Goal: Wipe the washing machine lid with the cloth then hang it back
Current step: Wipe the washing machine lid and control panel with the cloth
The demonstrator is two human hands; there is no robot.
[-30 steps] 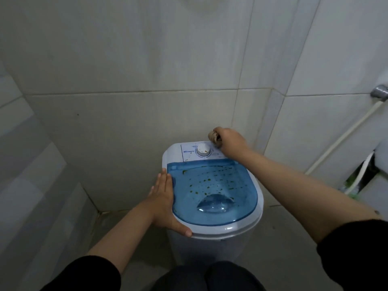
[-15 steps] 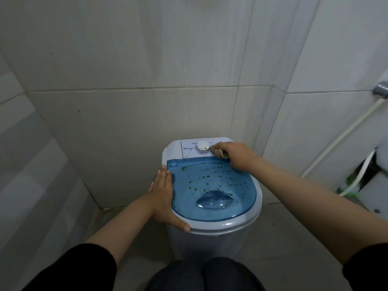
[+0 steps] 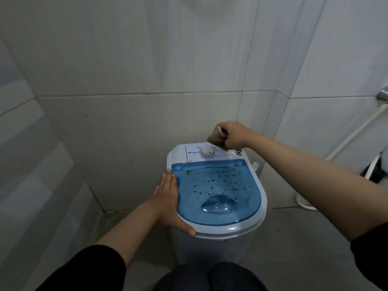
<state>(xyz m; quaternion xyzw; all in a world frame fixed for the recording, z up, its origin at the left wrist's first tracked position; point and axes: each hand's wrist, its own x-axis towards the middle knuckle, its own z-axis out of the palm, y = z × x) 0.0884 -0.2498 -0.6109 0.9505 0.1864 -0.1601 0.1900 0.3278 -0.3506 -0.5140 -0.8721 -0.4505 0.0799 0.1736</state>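
Observation:
A small white washing machine (image 3: 218,246) stands in a tiled corner. Its translucent blue lid (image 3: 218,192) is down and speckled with several dark green-brown spots. Behind the lid is a white control panel with a round dial (image 3: 207,153). My right hand (image 3: 235,135) is closed in a fist on a bunched brownish cloth (image 3: 216,140), held just above the panel's back right edge. My left hand (image 3: 169,203) lies flat with fingers together against the machine's left rim, thumb on the front edge.
Tiled walls close in behind and on the left. A white hose (image 3: 357,131) runs down from a metal tap (image 3: 383,95) on the right wall, and a hose loop (image 3: 304,203) lies on the floor. My dark-clothed knees (image 3: 210,276) are just in front of the machine.
My right hand with the cloth has lifted from the back edge of the lid and panel up to above the panel's rear right. The left hand has stayed on the rim.

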